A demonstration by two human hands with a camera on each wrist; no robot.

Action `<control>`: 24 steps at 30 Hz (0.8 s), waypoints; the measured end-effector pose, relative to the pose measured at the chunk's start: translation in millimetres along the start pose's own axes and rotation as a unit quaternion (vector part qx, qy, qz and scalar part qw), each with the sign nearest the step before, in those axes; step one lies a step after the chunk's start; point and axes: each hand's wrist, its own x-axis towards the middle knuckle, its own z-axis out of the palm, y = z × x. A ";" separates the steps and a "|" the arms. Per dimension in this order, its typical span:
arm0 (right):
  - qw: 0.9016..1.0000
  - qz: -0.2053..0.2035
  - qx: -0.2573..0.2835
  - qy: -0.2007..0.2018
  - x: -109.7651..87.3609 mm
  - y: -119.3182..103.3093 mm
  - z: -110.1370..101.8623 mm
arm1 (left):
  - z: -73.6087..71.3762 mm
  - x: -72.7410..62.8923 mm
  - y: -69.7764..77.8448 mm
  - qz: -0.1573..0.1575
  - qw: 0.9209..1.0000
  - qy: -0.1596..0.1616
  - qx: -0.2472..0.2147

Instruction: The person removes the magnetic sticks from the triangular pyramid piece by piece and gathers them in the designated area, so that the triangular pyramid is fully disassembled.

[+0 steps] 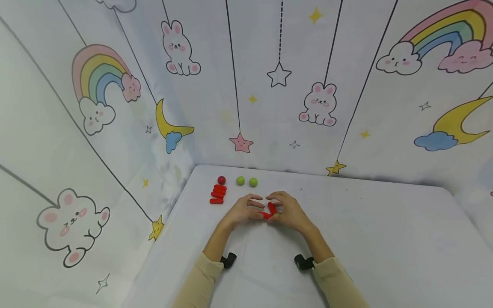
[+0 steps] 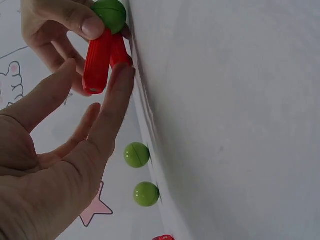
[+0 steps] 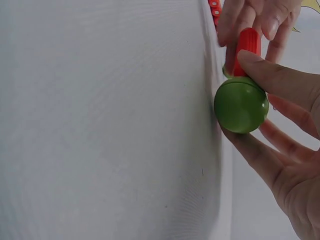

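My right hand (image 1: 290, 212) pinches a green ball (image 3: 241, 107) between thumb and fingers. Two ribbed red rods stick out from this ball, a nearer rod (image 2: 97, 62) and one partly hidden rod (image 2: 119, 50) behind it. Facing it, my left hand (image 1: 242, 210) has its thumb and fingers spread apart around the rods' free ends. An index fingertip (image 2: 123, 75) of the left hand overlaps the end of the farther rod in the left wrist view; whether it presses there I cannot tell. Both hands are low over the white table.
Toward the table's back left lie a red ball (image 1: 221, 180), a green ball (image 1: 240, 180) and another green ball (image 1: 253, 182). Several red rods (image 1: 217, 194) lie in a group just in front of the red ball. A patterned cloth wall (image 1: 269, 115) rises behind the white table (image 1: 385, 231).
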 end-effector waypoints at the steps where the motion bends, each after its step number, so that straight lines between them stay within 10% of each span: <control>1: 1.000 -0.001 0.003 -0.001 0.0 0.3 -0.1 | 1.2 0.4 0.2 0.001 1.000 -0.002 0.000; 24: 0.999 0.021 -0.050 -0.006 0.8 -3.9 9.3 | -5.5 -0.4 -1.5 -0.038 0.999 0.022 0.029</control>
